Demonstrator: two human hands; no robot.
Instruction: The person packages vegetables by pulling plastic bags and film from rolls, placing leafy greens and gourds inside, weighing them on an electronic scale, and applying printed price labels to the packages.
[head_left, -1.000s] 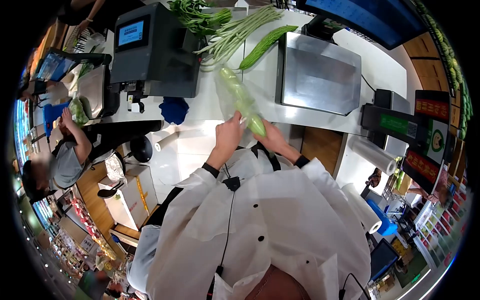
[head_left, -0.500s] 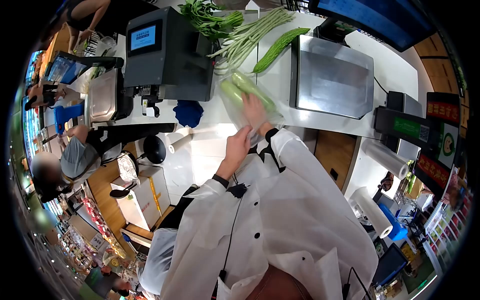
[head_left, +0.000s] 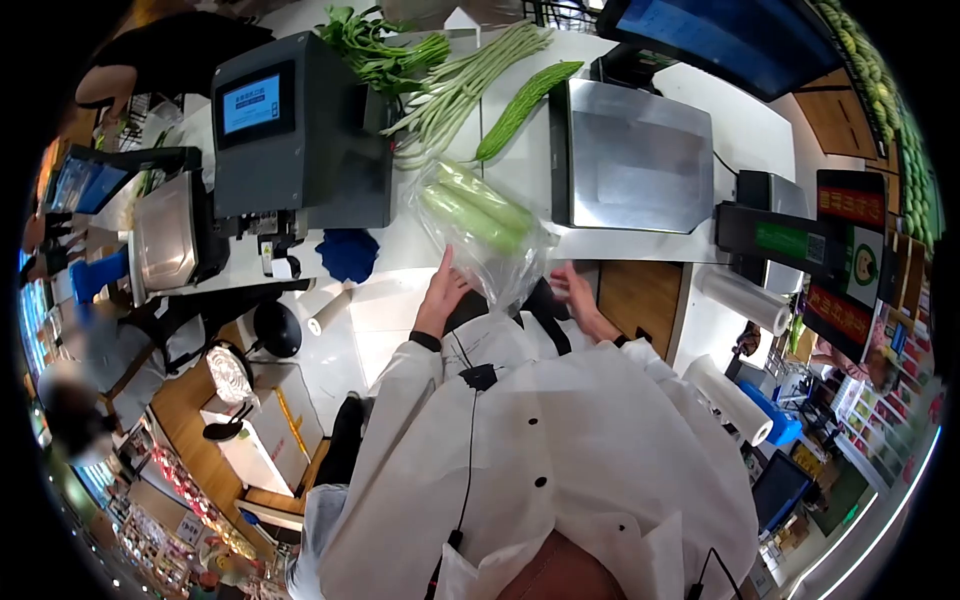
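Pale green long vegetables (head_left: pixel 478 208) lie inside a clear plastic bag (head_left: pixel 508 275) at the counter's front edge, with the bag's loose end hanging over it. My left hand (head_left: pixel 440 294) is open just left of the bag's loose end. On the other side, my right hand (head_left: pixel 580 300) is open too, a little away from the plastic. Behind the bag rest a bitter melon (head_left: pixel 522 108), a bundle of long beans (head_left: pixel 462 90) and leafy greens (head_left: pixel 385 52). To the right is a scale with a metal plate (head_left: pixel 640 155).
A dark label printer (head_left: pixel 300 140) and a blue cloth (head_left: pixel 347 256) are on the left of the counter (head_left: pixel 590 246). A monitor (head_left: pixel 725 40) stands at the back right, plastic rolls (head_left: pixel 745 300) at the right. Another person (head_left: pixel 130 350) is at the left.
Both hands have come off the vegetables and the bag, and have moved apart. The bagged vegetables now lie on the counter, the bag's end drooping toward me. The camera view has shifted slightly.
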